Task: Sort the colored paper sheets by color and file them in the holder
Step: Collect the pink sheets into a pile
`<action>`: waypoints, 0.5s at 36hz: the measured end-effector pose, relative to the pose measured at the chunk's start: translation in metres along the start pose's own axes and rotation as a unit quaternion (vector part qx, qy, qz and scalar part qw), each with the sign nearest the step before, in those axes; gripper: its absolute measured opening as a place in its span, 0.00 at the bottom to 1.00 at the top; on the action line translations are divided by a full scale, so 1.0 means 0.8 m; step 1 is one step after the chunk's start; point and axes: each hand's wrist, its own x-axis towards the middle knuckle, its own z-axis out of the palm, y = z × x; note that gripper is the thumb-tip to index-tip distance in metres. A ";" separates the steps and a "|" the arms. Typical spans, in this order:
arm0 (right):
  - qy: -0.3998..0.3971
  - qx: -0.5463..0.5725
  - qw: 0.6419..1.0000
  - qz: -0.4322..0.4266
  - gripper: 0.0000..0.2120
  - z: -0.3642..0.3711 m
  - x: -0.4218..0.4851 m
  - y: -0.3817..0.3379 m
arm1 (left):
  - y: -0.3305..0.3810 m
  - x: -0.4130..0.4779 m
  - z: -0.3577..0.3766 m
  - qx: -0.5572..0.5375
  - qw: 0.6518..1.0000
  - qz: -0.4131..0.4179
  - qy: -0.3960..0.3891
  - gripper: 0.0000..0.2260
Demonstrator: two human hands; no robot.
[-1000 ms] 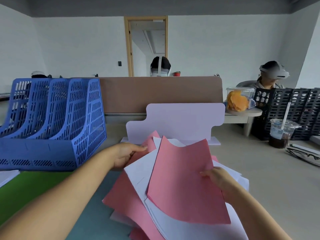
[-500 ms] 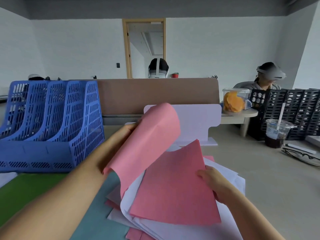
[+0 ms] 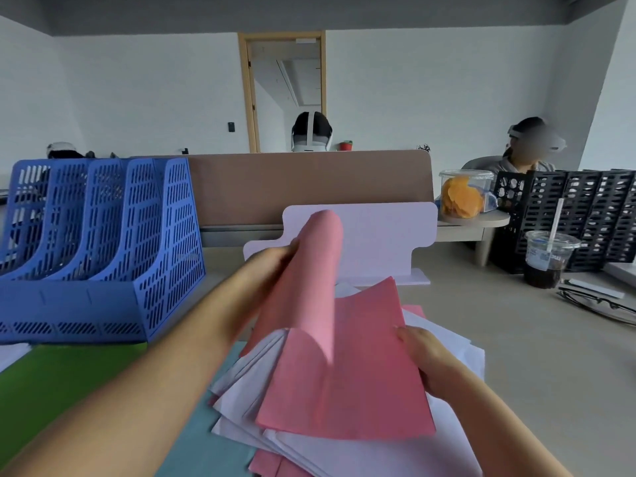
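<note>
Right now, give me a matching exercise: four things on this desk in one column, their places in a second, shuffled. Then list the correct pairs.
Things:
1. blue file holder
2. iced drink cup
3. curled pink sheet
4. tub of orange snacks

Places:
A. on the small round shelf, far right
B. pinched in the left hand
C. far left of the desk
D. right side, beside the glasses

Pairs: 1-C, 2-D, 3-B, 4-A
</note>
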 end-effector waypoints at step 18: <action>0.012 0.067 0.998 0.014 0.15 -0.005 0.019 0.007 | -0.109 0.035 -0.042 0.059 0.990 -0.123 0.039 0.13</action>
